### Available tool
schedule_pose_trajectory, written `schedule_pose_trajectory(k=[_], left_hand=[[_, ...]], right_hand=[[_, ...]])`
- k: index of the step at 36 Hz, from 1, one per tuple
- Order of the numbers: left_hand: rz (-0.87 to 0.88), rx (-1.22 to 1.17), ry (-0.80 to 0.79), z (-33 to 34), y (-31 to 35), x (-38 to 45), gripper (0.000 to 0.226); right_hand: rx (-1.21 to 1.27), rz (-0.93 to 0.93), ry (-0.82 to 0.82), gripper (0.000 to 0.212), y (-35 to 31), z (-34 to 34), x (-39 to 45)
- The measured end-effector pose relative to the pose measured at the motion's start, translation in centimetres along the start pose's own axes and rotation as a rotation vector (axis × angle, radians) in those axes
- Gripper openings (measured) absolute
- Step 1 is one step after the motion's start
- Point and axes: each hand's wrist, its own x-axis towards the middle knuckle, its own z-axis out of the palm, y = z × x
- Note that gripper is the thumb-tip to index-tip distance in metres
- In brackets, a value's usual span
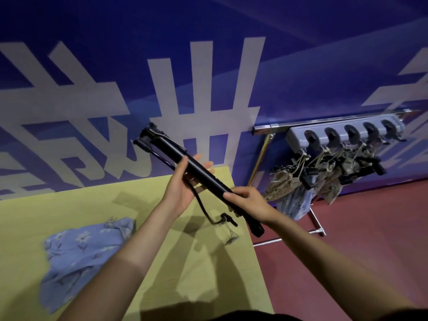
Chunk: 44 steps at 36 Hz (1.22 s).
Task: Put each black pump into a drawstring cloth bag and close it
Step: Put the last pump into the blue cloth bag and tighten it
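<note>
Black pump (199, 172) held up in the air over the far right corner of the yellow tabletop (69, 205), slanting from upper left, near the blue wall (115, 31), down to lower right past the tabletop's edge. Right hand (250, 202) gripping the lower part of the barrel, fingers (234, 195) curled round it from above, wrist bent, forearm reaching in from the lower right. Left hand (183, 188) under the middle of the barrel, thumb lying over the top, other fingers stretched nearly straight behind it with tips showing past the far side; forearm rising from the bottom middle. Thin black hose (203, 205) hanging loose from the barrel between both hands, its end fitting dangling just above the tabletop. Blue flowered cloth bag (85, 246) lying crumpled and flat on the tabletop's left part, well apart from the pump. To the right, beyond the tabletop, a metal rack (261, 129) standing on the red floor (347, 228), carrying a grey holder (342, 133) with a row of round slots; several more bags (291, 181) and black pump parts hanging bunched beneath it, too tangled to count.
</note>
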Motion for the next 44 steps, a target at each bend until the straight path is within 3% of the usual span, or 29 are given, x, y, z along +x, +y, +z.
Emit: schedule_pose_trajectory(k=[3, 5, 8, 9, 12, 16, 18, 23, 28, 29, 31, 36, 37, 40, 44], left_hand=[[0.036, -0.007, -0.041, 1.3, 0.3, 0.0, 0.024], [0.081, -0.088, -0.03, 1.7, 0.9, 0.2, 0.021], [0.124, -0.178, -0.013, 1.8, 2.3, 0.8, 0.021], [0.134, -0.209, -0.012, 1.8, 2.8, 1.0, 0.022], [0.164, -0.305, -0.019, 1.8, 3.5, 1.3, 0.021], [0.218, -0.307, 0.013, 2.2, 3.4, 1.1, 0.023], [0.226, -0.294, 0.046, 2.4, 3.0, 0.8, 0.024], [0.2, -0.323, 0.095, 1.0, 2.2, 0.7, 0.019], [0.182, -0.403, 0.125, 0.2, 2.0, 0.6, 0.019], [0.186, -0.412, 0.127, 0.1, 2.0, 0.7, 0.019], [0.189, -0.413, 0.137, -0.2, 2.1, 0.6, 0.02], [0.192, -0.385, 0.137, -0.4, 2.2, 0.4, 0.021], [0.192, -0.38, 0.14, -0.4, 2.2, 0.4, 0.021], [0.197, -0.359, 0.169, -0.4, 2.6, 0.5, 0.023], [0.235, -0.24, 0.216, -1.7, 3.5, 1.5, 0.015]], right_hand=[[-0.046, -0.003, 0.055, 0.041, -0.6, 0.2, 0.2], [0.05, 0.021, 0.278, 0.037, -0.4, 0.1, 1.0], [0.283, 0.208, 0.706, 0.036, 2.2, -0.5, 2.2], [0.254, 0.287, 0.744, 0.032, 3.5, -0.5, 2.2], [0.008, 0.342, 0.483, 0.016, 6.2, 1.8, 0.9], [-0.287, 0.068, 0.262, 0.048, 6.2, 5.9, 0.3], [-0.34, 0.018, 0.213, 0.054, 5.4, 6.8, 0.9], [-0.337, -0.064, 0.373, 0.061, 4.1, 8.1, 1.8], [-0.307, -0.117, 0.684, 0.011, 3.0, 8.0, 2.2], [-0.305, -0.104, 0.691, 0.013, 2.9, 7.8, 2.4], [-0.291, -0.066, 0.66, 0.019, 2.9, 7.5, 2.6], [-0.104, 0.092, 0.559, 0.061, 3.4, 6.8, 3.0], [-0.054, 0.143, 0.476, 0.058, 3.1, 6.6, 3.0], [-0.132, 0.112, 0.272, 0.022, 2.7, 6.4, 2.9], [-0.126, 0.045, 0.19, 0.024, 1.5, 7.1, 1.3]])
